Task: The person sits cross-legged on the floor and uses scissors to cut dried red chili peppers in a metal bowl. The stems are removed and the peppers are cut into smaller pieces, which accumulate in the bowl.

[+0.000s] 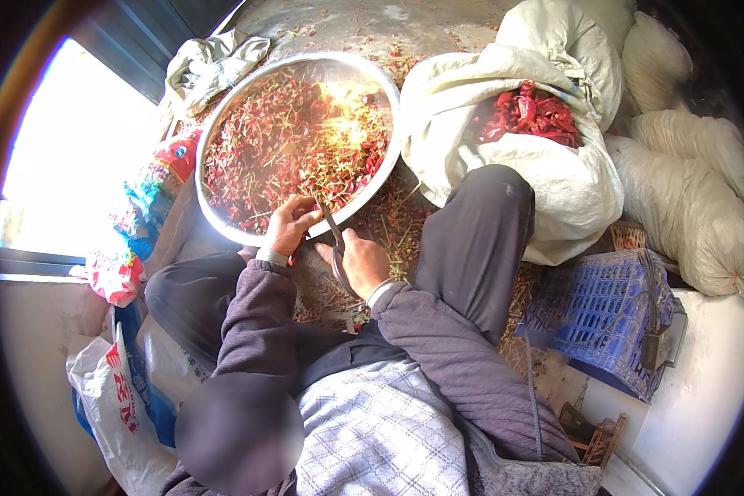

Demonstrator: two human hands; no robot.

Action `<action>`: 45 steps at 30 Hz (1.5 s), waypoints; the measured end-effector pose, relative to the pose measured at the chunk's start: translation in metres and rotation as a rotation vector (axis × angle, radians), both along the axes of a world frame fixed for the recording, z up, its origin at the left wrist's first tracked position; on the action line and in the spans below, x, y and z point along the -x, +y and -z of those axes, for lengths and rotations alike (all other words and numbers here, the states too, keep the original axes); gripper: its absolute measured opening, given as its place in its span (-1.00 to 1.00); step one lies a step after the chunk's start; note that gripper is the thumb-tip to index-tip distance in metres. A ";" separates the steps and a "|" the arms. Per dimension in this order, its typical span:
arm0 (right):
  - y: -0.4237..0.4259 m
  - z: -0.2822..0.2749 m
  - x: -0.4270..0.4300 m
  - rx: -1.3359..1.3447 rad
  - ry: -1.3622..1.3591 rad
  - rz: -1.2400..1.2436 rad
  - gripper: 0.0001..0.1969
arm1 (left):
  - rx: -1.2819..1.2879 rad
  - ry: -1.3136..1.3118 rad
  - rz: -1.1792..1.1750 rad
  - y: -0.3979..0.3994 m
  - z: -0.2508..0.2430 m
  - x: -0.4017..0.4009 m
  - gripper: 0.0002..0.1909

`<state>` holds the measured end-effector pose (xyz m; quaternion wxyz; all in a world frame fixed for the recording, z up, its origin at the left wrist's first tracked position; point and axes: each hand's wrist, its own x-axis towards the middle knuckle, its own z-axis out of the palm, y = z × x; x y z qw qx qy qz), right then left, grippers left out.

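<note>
My right hand (364, 263) grips a pair of dark metal scissors (330, 220), its blades pointing up and left to the near rim of a wide metal basin (392, 93). Close beside the blades, my left hand (287, 228) pinches a dried red chili pepper (296, 253), mostly hidden under the fingers, with its dark red end hanging below. Cut chili pieces, straw-coloured stems and pale seeds (266, 142) fill the basin. Whether the blades touch the pepper's stem cannot be told.
Right of the basin, an open white woven sack (446, 124) holds whole red chilies (527, 115). Full pale sacks (669, 198) stand behind it. A blue plastic crate (601, 304) sits at the right. Plastic bags (115, 397) lie left; stem scraps (397, 223) litter the floor.
</note>
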<state>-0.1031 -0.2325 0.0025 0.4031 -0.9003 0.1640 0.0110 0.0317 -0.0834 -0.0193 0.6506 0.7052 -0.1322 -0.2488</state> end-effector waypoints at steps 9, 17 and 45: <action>-0.005 0.016 0.011 0.017 -0.045 -0.063 -0.43 | -0.610 -0.609 0.106 -0.012 -0.010 0.015 -0.74; -0.006 0.021 0.019 -0.002 0.030 -0.026 -0.40 | -0.702 -0.639 0.246 -0.020 -0.003 0.024 -0.84; -0.006 0.014 0.004 -0.741 0.063 0.330 -0.19 | 0.137 0.288 -0.005 -0.002 0.018 0.010 -0.80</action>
